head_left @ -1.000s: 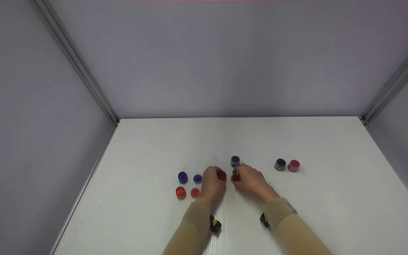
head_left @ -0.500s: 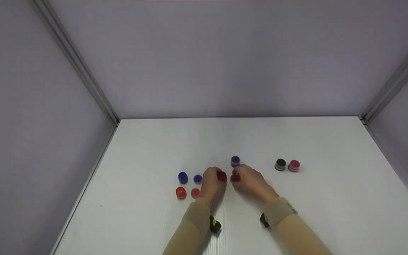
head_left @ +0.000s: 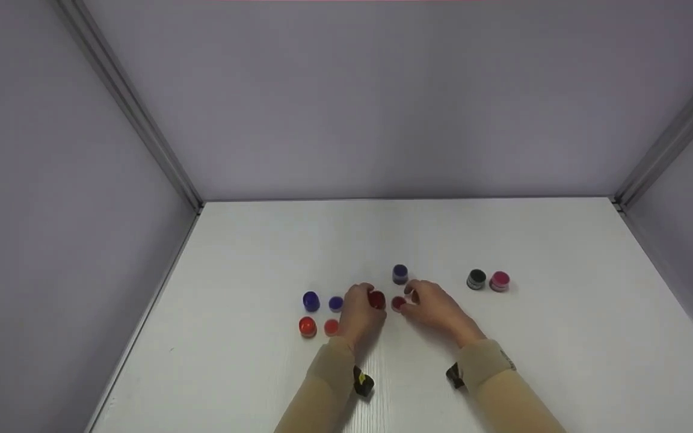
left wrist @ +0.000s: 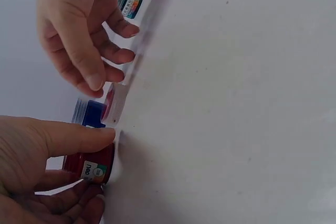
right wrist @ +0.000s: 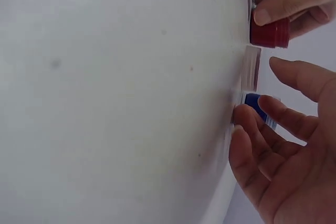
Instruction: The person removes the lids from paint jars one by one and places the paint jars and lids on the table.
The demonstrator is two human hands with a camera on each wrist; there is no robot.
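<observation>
- A person's left hand (head_left: pixel 360 313) is gripping a dark red jar (head_left: pixel 376 299) on the white surface (head_left: pixel 503 361), just left of its red lid (head_left: pixel 399 302).
- The right hand (head_left: pixel 437 307) is hovering with loose, empty fingers beside the lid; a careless nudge could be knocking the lid toward the blue jar (head_left: pixel 400 273).

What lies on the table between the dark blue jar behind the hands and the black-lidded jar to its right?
Nothing: in the head view, the stretch of white table between the dark blue jar and the black-lidded jar is bare.

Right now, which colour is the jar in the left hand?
Dark red jar, clearest in the left wrist view.
</observation>
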